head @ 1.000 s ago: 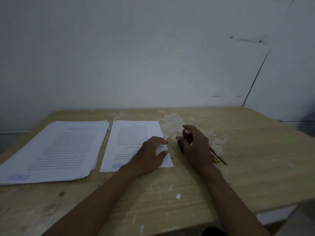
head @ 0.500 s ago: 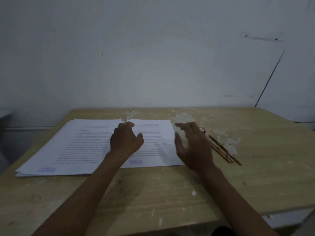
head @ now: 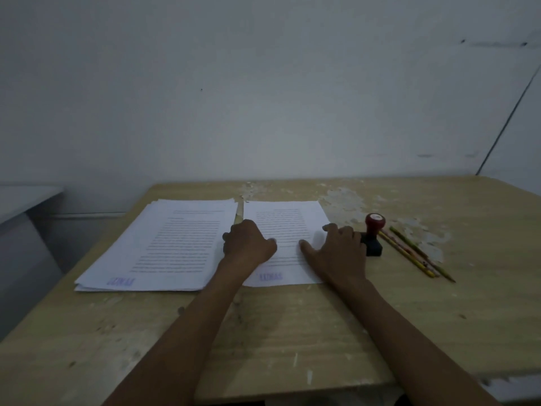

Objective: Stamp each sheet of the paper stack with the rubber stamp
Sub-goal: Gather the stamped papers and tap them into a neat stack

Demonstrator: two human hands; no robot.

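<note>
Against a bare pale wall, the scuffed wooden table [head: 292, 332] carries a paper stack [head: 164, 247] at centre-left and a stamped single sheet [head: 288, 227] mid-frame, on which the left hand [head: 248, 244] rests loosely curled and the right hand [head: 336, 250] lies spread, holding nothing, the rubber stamp [head: 373, 234] standing just right of it beside pencils [head: 415, 253].

I see a surface [head: 292, 332] of pale wood, matt and worn, with rough patches where the top coat has flaked off. The paper stack [head: 164, 247] and the single sheet [head: 285, 218] are thin white paper, smooth and matt. The rubber stamp [head: 373, 234] has a shiny red knob and a dull black base. The pencils [head: 409, 253] look painted and smooth.
</note>
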